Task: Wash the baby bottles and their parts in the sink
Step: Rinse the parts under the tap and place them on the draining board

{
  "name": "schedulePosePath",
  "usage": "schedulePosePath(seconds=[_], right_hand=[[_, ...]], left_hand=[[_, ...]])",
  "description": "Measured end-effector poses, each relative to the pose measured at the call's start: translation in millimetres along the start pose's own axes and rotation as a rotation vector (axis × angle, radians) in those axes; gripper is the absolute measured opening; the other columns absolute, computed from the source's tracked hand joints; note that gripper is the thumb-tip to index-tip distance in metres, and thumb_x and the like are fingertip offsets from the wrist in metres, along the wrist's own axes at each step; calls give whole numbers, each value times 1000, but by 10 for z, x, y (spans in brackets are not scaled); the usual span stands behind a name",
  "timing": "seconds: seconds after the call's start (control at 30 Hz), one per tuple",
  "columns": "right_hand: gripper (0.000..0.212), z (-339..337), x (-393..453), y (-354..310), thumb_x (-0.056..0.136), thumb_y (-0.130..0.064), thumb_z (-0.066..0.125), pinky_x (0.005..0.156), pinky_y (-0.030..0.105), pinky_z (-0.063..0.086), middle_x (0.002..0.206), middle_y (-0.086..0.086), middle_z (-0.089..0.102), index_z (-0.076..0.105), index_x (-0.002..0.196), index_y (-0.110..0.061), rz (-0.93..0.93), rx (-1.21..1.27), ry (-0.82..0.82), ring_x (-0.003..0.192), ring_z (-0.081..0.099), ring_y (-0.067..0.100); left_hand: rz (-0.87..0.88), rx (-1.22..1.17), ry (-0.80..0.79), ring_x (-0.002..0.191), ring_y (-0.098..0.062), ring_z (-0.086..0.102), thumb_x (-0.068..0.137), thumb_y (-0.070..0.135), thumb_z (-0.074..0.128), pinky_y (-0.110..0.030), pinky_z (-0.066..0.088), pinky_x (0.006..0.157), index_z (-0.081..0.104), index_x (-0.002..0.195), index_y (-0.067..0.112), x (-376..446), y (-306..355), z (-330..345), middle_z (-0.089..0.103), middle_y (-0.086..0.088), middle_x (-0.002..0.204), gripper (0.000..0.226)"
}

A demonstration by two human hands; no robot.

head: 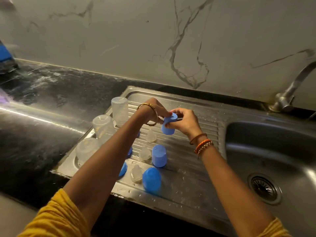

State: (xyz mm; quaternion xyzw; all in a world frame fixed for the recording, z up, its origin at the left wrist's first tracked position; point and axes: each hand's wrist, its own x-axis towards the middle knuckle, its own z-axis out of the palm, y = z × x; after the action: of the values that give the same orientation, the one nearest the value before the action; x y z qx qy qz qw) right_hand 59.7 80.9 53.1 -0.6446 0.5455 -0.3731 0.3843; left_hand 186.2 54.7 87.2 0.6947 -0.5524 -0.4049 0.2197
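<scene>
At the centre of the frame, the left hand (156, 109) and the right hand (185, 121) together grip a blue plastic bottle cap (168, 124), held tilted above the ribbed stainless-steel drainboard (193, 134); fingers of both hands curl round it, and its far side is hidden behind them. Three clear plastic baby bottles (119, 111) stand inverted along the drainboard's left edge. Two further blue caps (159, 156) rest at lower centre, one upright, one on its side. Three translucent silicone teats (151, 135) lie between them, faint against the metal. Small blue rings (123, 169) are partly hidden under the left forearm. The sink basin (273, 151), with its drain strainer (262, 188), fills the right of the frame. The metal tap (290, 93) is cut off at the upper right edge. A blurred blue object (5, 53) at the left edge cannot be identified.
</scene>
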Motion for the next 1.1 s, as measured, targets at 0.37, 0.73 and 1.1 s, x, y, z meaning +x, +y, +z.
schedulePosePath(seconds=[0.37,0.73,1.1], right_hand=[[38,60,-115,181,72,-4,75,69,16,45,99,3,60,61,107,-5,118,-1,-198,94,55,15],[58,-57,-137,148,68,4,75,86,31,47,122,14,55,53,121,-3,157,14,-177,115,51,26],[27,-774,-461,260,76,-5,72,55,7,38,68,-7,45,47,74,-17,-22,-3,580,64,45,9]], left_hand=[[-36,259,-79,97,-21,65,83,37,66,-32,52,91,67,110,6,29,-266,131,70,-8,104,41],[-13,201,-53,78,-19,63,80,20,71,-22,53,65,64,111,2,1,-246,58,67,-13,99,36],[340,86,53,96,-27,65,79,15,71,-32,53,87,71,101,7,-286,500,523,70,-13,100,24]])
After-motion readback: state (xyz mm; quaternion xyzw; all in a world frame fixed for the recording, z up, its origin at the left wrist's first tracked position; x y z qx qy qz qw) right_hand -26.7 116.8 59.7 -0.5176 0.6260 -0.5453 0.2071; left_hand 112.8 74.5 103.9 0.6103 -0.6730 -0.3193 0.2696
